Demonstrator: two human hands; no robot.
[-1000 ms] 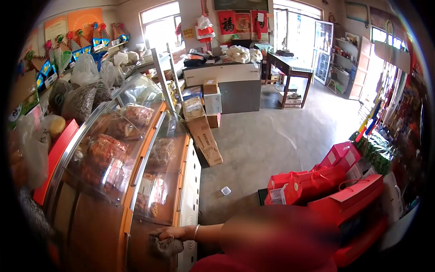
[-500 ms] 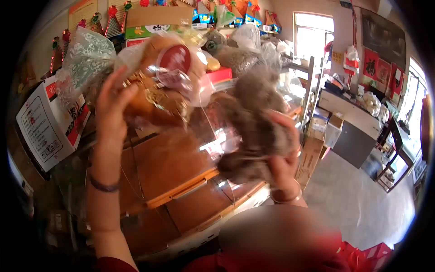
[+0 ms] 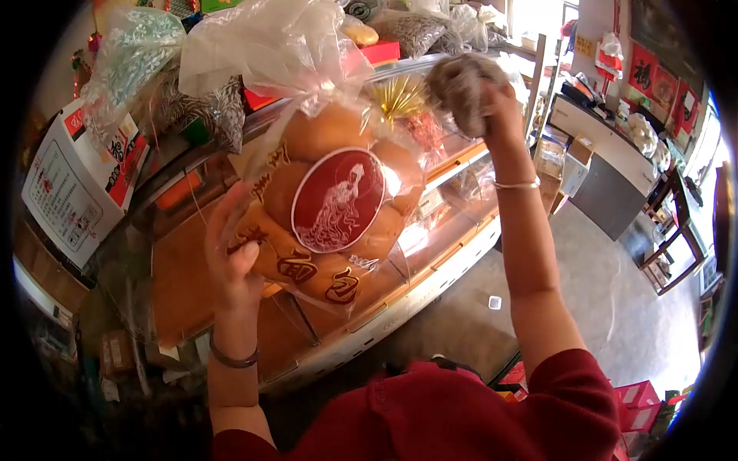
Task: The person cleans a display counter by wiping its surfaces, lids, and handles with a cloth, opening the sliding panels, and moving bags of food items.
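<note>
A clear plastic bag of bread buns (image 3: 338,123), with a red oval label and its top gathered up, stands tilted over the glass display counter (image 3: 188,288). At the bag's left side my left hand (image 3: 234,238) grips it, the thumb in front and the other fingers partly hidden. My right hand (image 3: 503,115) is raised to the right of the bag, closed around a crumpled grey-brown rag (image 3: 461,88) that looks blurred. A gold tinsel tie (image 3: 396,98) shows between the bag and the rag.
A white printed carton (image 3: 73,188) is at the left, beside a pale green patterned bag (image 3: 138,58). Filled plastic bags (image 3: 411,31) and a red box (image 3: 377,54) line the counter's back. A desk (image 3: 600,165) stands across the floor at right.
The bag of buns now faces me, larger and lower in view. My right hand and the rag have moved up and away from the middle. The view has tilted downward.
</note>
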